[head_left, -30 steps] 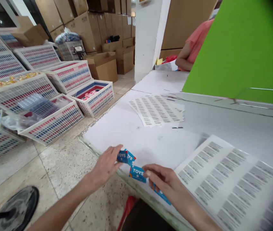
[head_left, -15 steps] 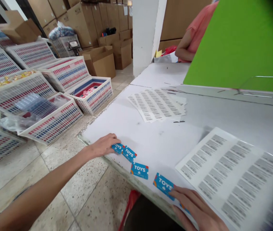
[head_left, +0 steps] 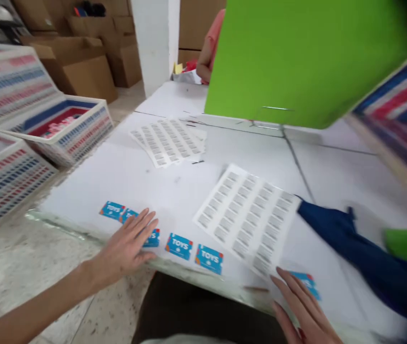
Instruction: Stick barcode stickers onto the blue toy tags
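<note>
Several blue cards printed "TOYS" lie in a row along the table's near edge. My left hand (head_left: pixel 127 246) is stretched flat over part of the row, with fingers spread; it partly covers a second card (head_left: pixel 128 216) and a third card (head_left: pixel 152 239). The leftmost card (head_left: pixel 112 210) lies just past its fingertips. Between my hands, a card (head_left: pixel 179 246) and another card (head_left: pixel 209 258) are fully visible. My right hand (head_left: pixel 302 306) has its fingers extended at the lower right, partly hiding a card (head_left: pixel 310 285). Close to those fingertips is a sheet of barcode labels (head_left: pixel 249 215).
More label sheets (head_left: pixel 170 141) lie farther back on the white table (head_left: pixel 92 177). A dark blue cloth (head_left: pixel 346 239) is at right. A green panel (head_left: pixel 282 57) stands across the table, with a person's arm (head_left: pixel 205 62) beside it. Plastic baskets (head_left: pixel 77 136) are on the left.
The view has swung to the right. My left hand has moved from the leftmost card onto the middle of the row. My right hand has left the card it touched and is at another farther right.
</note>
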`<act>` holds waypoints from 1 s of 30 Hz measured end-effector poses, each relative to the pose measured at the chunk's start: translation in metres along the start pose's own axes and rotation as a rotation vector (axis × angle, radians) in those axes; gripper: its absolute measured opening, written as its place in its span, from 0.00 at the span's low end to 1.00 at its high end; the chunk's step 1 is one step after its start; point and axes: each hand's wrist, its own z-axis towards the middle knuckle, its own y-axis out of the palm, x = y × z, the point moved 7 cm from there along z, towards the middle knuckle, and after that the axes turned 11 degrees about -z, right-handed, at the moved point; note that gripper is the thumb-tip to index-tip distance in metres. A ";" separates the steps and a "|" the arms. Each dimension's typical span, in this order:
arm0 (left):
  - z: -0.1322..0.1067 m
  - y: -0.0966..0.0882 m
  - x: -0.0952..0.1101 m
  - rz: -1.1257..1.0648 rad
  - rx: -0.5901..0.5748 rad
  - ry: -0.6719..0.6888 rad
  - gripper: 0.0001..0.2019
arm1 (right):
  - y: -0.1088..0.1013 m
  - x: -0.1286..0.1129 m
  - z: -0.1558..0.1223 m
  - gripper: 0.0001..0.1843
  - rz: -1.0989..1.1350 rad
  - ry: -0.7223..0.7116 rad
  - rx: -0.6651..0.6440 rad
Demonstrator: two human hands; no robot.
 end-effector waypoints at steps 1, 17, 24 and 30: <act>0.005 0.006 0.020 0.019 0.028 0.051 0.30 | -0.003 0.010 -0.007 0.29 -0.030 0.080 -0.038; 0.053 0.056 0.168 0.053 0.164 0.102 0.40 | 0.010 0.005 -0.043 0.33 -0.156 0.358 -0.125; 0.113 0.019 0.117 -0.097 0.098 -0.141 0.34 | -0.010 0.076 0.022 0.30 0.086 0.450 -0.020; 0.150 0.005 0.074 -0.172 -0.058 -0.241 0.29 | 0.024 0.173 0.142 0.24 0.226 0.567 -0.171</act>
